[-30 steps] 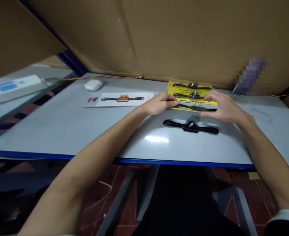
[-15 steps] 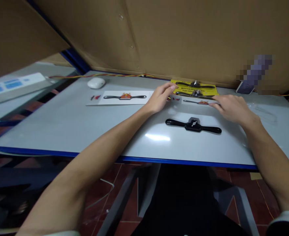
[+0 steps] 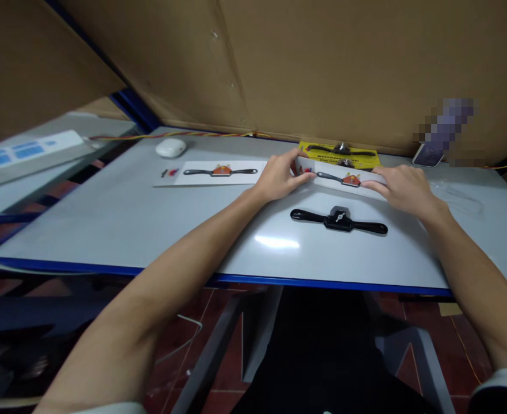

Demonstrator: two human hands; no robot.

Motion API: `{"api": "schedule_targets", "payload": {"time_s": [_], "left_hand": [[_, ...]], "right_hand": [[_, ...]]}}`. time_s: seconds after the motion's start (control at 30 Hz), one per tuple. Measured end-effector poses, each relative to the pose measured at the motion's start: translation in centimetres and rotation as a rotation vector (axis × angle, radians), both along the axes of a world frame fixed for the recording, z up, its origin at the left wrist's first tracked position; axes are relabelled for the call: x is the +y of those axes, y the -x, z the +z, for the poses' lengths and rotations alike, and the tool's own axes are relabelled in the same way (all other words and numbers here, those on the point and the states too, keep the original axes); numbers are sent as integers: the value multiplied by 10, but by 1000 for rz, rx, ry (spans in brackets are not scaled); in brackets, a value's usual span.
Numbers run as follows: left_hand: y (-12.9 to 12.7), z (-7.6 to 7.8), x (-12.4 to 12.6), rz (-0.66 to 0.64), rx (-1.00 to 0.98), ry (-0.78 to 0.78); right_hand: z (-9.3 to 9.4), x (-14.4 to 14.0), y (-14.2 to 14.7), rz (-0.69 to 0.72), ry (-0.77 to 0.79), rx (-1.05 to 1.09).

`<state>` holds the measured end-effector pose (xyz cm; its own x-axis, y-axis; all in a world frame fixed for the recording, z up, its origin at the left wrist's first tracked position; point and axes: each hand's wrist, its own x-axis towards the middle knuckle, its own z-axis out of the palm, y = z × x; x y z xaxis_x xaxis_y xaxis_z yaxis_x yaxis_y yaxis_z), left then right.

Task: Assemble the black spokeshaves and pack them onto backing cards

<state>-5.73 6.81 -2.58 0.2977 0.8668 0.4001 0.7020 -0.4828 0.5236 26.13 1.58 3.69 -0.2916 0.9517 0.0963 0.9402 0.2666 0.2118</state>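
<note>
My left hand [image 3: 281,175] grips the left end of a white printed card [image 3: 344,179] showing a spokeshave picture, and my right hand [image 3: 402,187] grips its right end. The card is tilted up off the grey table [image 3: 107,224]. Just in front of it lies a loose black spokeshave [image 3: 338,219] flat on the table. Behind the card sit yellow packaged spokeshaves [image 3: 342,153] against the cardboard wall.
A second white card with a spokeshave picture [image 3: 212,171] lies to the left, with a white mouse-like object [image 3: 171,148] beyond it. A clear plastic blister [image 3: 454,192] lies right. A phone [image 3: 428,154] leans at the back right. Cardboard walls close the back.
Both hands left the yellow packages and lifted a white printed card from that stack, drawing it toward me. The black spokeshave stayed put.
</note>
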Motion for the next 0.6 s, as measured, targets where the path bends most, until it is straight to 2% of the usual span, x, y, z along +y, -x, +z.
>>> {"api": "schedule_targets", "payload": {"time_s": [0.3,0.47,0.6], "left_hand": [[13,2,15,131,126,-65],[18,3,26,104,21,-80],[33,-1,38,100,-76,-115]], "right_hand": [[0,0,5,-17,-3,8],[4,-2,10,-1,24,19],[5,1,5,2,59,62]]}}
